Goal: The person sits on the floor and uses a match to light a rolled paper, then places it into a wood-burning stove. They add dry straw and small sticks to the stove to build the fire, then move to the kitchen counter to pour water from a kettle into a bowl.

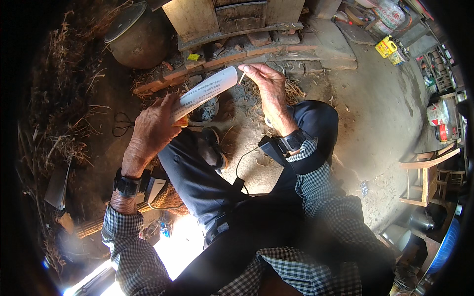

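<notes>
My left hand [153,124] holds a rolled sheet of printed paper [207,88] that slants up to the right. A small orange and yellow box [181,121], likely a matchbox, is pinched in the same hand under the paper. Between thumb and fingertips, my right hand [264,76] grips a thin pale stick [241,78], which looks like a matchstick, just off the paper's far end. No flame can be made out on it. Beneath the paper sits a round bowl [213,111] with grey, ash-like bits.
A large lidded pot [139,40] stands at the upper left, beside dry brushwood [66,129]. Low brickwork [222,57] bears a small yellow box [193,57]. Scissors [123,124] lie left of my left hand. A wooden chair [426,177] and a yellow jug [386,47] stand at the right.
</notes>
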### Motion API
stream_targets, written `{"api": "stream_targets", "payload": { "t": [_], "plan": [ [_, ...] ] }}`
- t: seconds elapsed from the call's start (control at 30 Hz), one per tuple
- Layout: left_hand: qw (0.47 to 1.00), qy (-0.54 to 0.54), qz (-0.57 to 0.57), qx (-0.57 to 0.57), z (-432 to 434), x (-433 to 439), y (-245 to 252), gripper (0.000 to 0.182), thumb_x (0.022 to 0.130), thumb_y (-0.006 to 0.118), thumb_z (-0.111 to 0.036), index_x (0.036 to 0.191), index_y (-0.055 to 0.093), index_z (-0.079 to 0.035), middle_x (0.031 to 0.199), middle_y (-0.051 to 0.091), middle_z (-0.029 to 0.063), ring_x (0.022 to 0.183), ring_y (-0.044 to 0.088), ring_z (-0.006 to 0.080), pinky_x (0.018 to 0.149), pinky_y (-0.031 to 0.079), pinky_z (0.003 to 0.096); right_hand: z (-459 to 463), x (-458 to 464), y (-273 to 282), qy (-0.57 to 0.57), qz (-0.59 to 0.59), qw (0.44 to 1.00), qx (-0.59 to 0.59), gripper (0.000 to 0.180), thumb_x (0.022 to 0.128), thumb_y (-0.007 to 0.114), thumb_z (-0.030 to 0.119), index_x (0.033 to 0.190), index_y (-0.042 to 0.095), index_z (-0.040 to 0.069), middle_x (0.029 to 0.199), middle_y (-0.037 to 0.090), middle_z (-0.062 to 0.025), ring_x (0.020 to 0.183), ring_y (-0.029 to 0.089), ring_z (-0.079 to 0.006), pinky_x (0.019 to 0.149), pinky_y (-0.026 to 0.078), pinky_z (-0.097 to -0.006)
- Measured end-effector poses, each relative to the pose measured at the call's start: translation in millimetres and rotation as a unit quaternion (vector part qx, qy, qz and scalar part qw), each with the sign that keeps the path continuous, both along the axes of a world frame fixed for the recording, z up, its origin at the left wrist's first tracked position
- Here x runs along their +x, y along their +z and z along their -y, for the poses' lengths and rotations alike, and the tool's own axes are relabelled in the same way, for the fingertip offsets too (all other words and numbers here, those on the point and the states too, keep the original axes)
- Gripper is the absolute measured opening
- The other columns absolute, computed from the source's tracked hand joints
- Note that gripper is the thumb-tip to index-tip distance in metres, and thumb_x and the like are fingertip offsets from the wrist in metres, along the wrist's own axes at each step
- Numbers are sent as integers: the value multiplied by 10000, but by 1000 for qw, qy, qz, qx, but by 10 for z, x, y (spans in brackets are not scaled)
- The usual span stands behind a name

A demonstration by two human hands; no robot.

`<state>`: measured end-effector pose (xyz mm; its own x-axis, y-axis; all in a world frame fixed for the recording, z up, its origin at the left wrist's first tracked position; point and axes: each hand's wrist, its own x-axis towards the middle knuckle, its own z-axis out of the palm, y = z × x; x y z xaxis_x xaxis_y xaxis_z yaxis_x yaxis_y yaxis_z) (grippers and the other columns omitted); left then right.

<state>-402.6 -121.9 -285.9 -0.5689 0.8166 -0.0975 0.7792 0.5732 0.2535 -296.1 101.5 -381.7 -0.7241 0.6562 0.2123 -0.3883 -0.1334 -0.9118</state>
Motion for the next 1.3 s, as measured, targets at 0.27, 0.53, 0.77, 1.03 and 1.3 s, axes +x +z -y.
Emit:
{"api": "stream_targets", "payload": {
  "t": [0.27, 0.53, 0.77, 1.03, 1.3],
  "plan": [
    [1000, -5, -2, 5, -26, 33, 29, 593, 637, 694, -132, 1183, 475, -57, 1019, 590, 184, 937, 584, 371, 809, 474, 441, -4, 21, 9, 0, 0, 1000, 8, 145, 860, 626, 111, 961, 680, 22, 916, 686, -52, 854, 617, -110, 830, 477, -245],
    [1000, -11, -3, 17, -39, 20, 55, 592, 623, 688, -133, 1171, 479, -56, 1017, 590, 193, 937, 579, 383, 801, 471, 448, 2, 24, -9, 0, 13, 1000, -18, 156, 868, 623, 143, 967, 675, 36, 953, 686, -44, 859, 614, -91, 820, 477, -244],
    [1000, -6, 4, 13, -49, 7, 55, 597, 616, 689, -134, 1169, 480, -53, 1016, 596, 192, 936, 583, 384, 802, 475, 441, -6, 22, -14, 6, 1, 998, -61, 153, 865, 630, 152, 963, 672, 42, 963, 686, -45, 870, 612, -86, 815, 476, -243],
    [999, -26, 1, 25, -55, -24, 47, 608, 613, 691, -141, 1171, 471, -42, 1020, 603, 201, 927, 586, 389, 790, 478, 444, -27, 72, 3, 17, -5, 997, -77, 189, 870, 627, 168, 998, 670, 36, 960, 682, -42, 860, 611, -84, 802, 478, -228],
    [999, -39, -19, 12, -79, -30, 87, 587, 626, 687, -143, 1162, 466, -50, 1002, 608, 203, 909, 590, 387, 767, 479, 450, -85, 84, -23, 6, -23, 996, -89, 194, 874, 619, 157, 996, 671, 16, 926, 681, -47, 828, 619, -92, 796, 487, -230]
  ]
}}
